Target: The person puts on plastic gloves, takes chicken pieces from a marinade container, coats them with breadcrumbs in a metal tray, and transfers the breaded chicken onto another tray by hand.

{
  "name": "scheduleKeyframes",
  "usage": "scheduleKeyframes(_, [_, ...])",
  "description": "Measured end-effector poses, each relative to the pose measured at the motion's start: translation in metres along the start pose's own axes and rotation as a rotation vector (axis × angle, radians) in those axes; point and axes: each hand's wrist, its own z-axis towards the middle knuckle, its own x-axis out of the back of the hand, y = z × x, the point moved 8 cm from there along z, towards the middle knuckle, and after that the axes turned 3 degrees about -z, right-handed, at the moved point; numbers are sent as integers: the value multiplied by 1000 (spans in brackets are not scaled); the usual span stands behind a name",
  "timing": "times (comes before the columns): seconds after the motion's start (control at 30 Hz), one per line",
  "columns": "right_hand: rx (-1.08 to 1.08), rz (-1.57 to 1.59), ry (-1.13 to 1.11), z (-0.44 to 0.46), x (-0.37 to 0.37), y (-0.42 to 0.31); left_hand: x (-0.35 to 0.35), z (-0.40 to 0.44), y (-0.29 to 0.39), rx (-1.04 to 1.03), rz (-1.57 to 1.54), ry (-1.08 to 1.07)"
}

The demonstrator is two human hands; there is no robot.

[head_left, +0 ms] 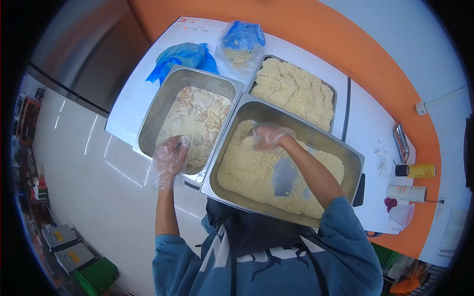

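Observation:
My left hand [171,157], in a clear plastic glove, is over the near edge of a steel pan [152,117] of pieces in pale batter [197,118]. Its fingers are curled together, and what they hold, if anything, cannot be made out. My right hand [271,136], gloved too, is at the far left part of a larger steel pan [316,143] of yellowish crumbs [247,170]. Its fingers point down into the crumbs, and their tips are hidden. Bare metal shows through the crumbs near the middle of that pan.
Behind the crumb pan lies a tray heaped with crumb-covered food [294,91]. Blue plastic bags [185,56] and a clear bag of crumbs [240,47] lie at the back. On the right are a yellow can [422,170], a white roll [407,193] and a clear container [402,215].

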Motion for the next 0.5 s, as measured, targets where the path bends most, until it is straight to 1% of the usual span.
scheduleKeyframes(0.1, [-81, -5, 95, -15, 3, -6, -3, 0, -2, 3, -14, -21])
scheduleKeyframes(0.2, [-127, -27, 112, -8, -11, 7, -3, -1, -3, 20, -34, -40])
scheduleKeyframes(0.3, [-68, -69, 203, -7, -14, 8, -1, -2, 1, 31, -33, -43])
scheduleKeyframes(0.4, [83, -121, 441, -13, -6, -4, 0, -2, 1, 27, -37, -42])
scheduleKeyframes(0.5, [215, -360, 634, -36, 5, -23, 1, -3, 2, -32, -30, 1])
